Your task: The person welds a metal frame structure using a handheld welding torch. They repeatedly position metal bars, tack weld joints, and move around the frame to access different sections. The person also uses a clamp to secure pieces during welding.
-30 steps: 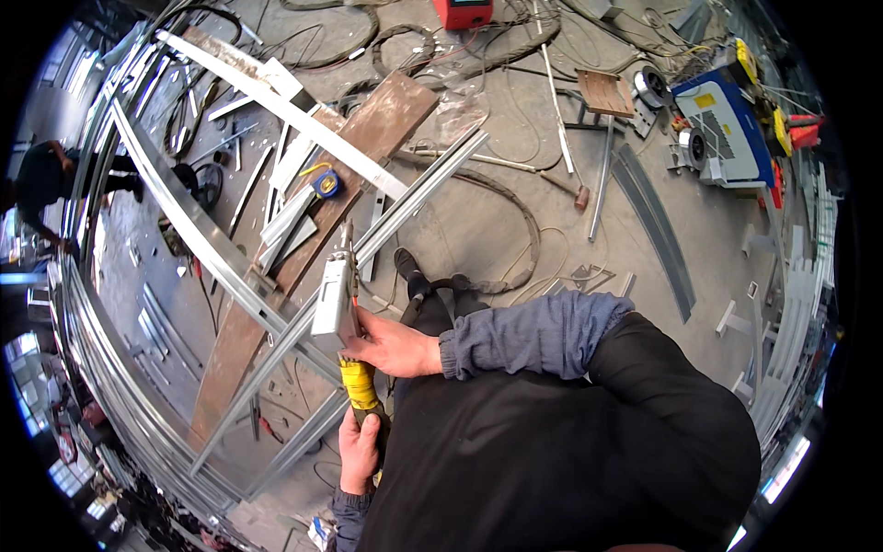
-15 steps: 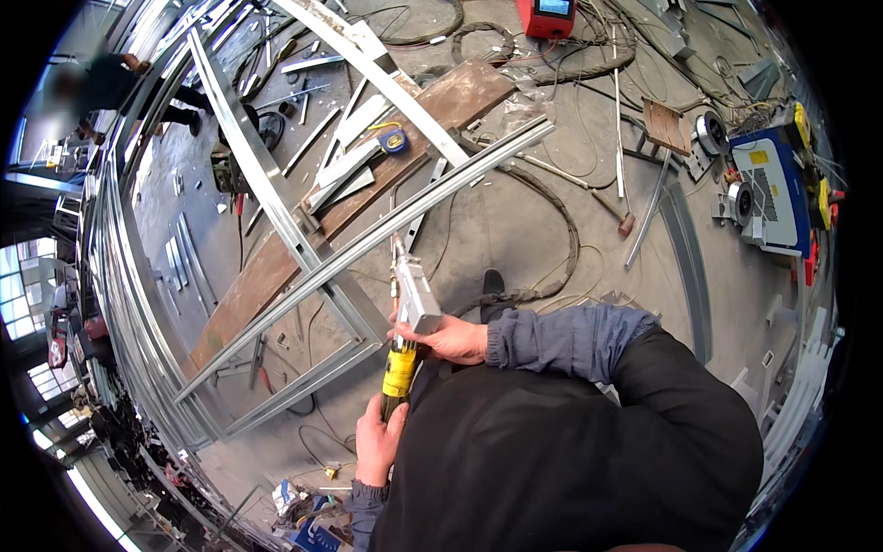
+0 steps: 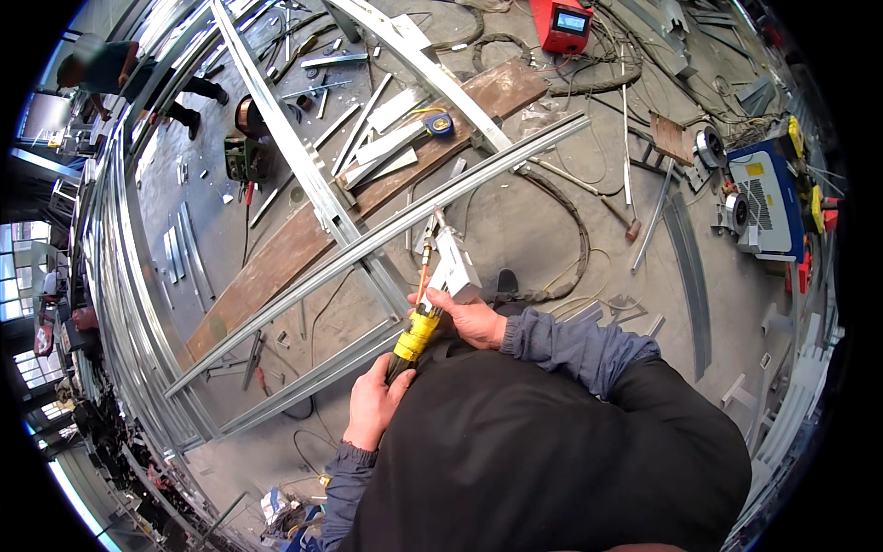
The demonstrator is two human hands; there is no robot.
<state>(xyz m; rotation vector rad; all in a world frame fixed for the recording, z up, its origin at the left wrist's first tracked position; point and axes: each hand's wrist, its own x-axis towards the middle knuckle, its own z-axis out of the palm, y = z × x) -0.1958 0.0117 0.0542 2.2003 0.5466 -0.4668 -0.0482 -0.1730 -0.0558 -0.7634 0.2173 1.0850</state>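
Observation:
In both hands I hold a handheld welding gun [image 3: 455, 267] with a pale metal head, a copper-coloured nozzle and yellow tape round its grip. My right hand [image 3: 475, 322] closes on it just behind the head. The dark rear end of the grip is wrapped by my left hand [image 3: 371, 402], close to my body. The nozzle points away from me, and its tip is close to a long galvanised channel bar [image 3: 497, 177]; I cannot tell whether they touch. This bar crosses a longer metal profile [image 3: 287, 164] of the frame.
A brown plank [image 3: 267, 276] lies beneath the frame, with a blue tape measure [image 3: 440, 124] and offcuts around it. A hammer [image 3: 633, 230], cables, a red machine [image 3: 561, 28] and a blue-white machine [image 3: 768, 202] stand or lie beyond. Another person [image 3: 115, 78] is at far left.
The gun has swung to the right and tilted more, both hands still on it. The whole scene has shifted slightly in view. The person at far left is more visible.

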